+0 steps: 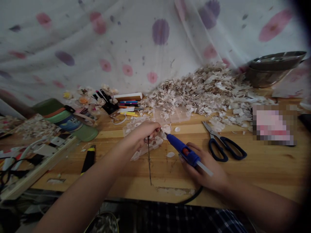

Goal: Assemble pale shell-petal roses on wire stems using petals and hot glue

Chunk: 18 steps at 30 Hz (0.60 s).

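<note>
Between my two hands, just ahead of me, the nozzle of a blue glue gun (181, 147) points at a pale flake (163, 133) by the fingertips of my left hand (148, 131); whether they touch, I cannot tell. My right hand (206, 168) grips the gun from behind and below, and a glue stick (204, 168) juts from its back end over my fingers. My left hand is clenched, pinching a thin dark wire (149, 161) that hangs down below it toward me. Beneath and around my left fingers sits a clear tray (155, 144), partly hidden by them. A loose petal (170, 154) lies on the surface (116, 191) between my hands.

Just to the right of my right hand lie the scissors (214, 134), points away from me. A cutter (88, 160) rests left of my left forearm, with a green bottle (70, 121) farther out. Beyond both hands spreads a heap of pale flakes (201, 89), with pens (128, 103) to its left and a metal bowl (269, 72) to its right.
</note>
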{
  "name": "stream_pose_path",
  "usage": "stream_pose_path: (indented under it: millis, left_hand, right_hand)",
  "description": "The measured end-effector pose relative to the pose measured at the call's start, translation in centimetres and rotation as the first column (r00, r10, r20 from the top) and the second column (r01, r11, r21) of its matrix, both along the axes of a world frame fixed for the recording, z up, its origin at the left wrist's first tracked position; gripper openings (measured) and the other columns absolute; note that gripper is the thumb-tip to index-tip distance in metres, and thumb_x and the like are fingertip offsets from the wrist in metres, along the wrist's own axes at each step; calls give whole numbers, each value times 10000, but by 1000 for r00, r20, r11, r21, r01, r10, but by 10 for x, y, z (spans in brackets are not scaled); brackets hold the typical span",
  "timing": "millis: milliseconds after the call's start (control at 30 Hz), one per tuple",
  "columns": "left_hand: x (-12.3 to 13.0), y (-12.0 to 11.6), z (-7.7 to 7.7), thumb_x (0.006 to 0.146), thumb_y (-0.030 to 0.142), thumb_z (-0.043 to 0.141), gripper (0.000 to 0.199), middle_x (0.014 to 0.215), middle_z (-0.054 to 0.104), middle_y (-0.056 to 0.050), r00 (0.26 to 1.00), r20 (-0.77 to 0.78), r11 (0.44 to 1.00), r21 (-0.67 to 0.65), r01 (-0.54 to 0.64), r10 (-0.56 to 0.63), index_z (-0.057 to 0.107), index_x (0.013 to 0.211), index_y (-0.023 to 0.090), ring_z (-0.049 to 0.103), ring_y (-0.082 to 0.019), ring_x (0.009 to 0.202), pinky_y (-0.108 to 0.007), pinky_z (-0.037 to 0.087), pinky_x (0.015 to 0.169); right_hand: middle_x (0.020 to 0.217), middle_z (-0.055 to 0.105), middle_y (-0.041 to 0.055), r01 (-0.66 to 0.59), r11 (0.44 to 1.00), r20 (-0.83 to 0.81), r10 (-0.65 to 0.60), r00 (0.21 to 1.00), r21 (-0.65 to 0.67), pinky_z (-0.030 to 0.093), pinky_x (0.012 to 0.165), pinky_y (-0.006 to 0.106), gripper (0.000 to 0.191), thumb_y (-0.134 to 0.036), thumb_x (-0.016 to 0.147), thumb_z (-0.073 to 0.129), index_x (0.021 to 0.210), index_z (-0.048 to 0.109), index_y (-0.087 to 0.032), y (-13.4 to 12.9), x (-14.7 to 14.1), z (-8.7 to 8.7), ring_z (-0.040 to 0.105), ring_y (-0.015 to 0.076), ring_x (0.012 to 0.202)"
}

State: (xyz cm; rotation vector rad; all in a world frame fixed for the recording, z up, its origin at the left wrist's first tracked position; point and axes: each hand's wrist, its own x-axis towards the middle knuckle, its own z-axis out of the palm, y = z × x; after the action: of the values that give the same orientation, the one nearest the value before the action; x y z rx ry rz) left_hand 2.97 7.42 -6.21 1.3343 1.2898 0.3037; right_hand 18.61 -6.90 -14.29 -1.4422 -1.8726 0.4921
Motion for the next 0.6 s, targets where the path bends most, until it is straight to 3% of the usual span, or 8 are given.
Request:
stream_pose_path:
  millis: [600]
  left_hand:
    - [6,-3,1,874,152,419,359,290,268,88,999,-46,1000,13,8,-8,404,516,179,180,-36,262,-204,99,344]
  right_hand:
    - [805,564,69,20,1000,22,-20,1000,6,483,681,369,102,-253,849,442,780,484,-190,0,1,3,592,219,720]
